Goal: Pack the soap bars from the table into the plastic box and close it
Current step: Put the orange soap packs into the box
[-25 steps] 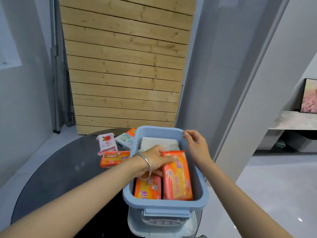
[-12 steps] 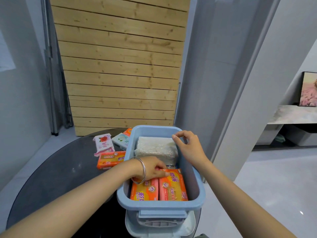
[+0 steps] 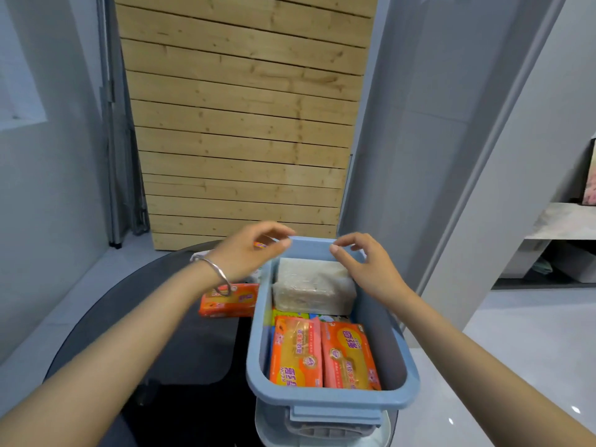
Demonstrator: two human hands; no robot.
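Note:
The blue plastic box stands open on the dark round table. In it lie two orange soap packs side by side at the near end, a white wrapped pack at the far end, and colourful packs partly hidden beneath. An orange soap bar lies on the table left of the box; others behind it are hidden by my left arm. My left hand hovers at the box's far left corner with fingers curled, holding nothing. My right hand pinches the far rim.
A white part with a grey handle shows under the box's near end. A wooden slatted panel leans on the wall behind the table. Grey wall panels rise on the right, with a shelf further right.
My left hand has let go of the orange pack, which now lies flat in the box, and has risen to the far left corner. My right hand stayed at the far rim.

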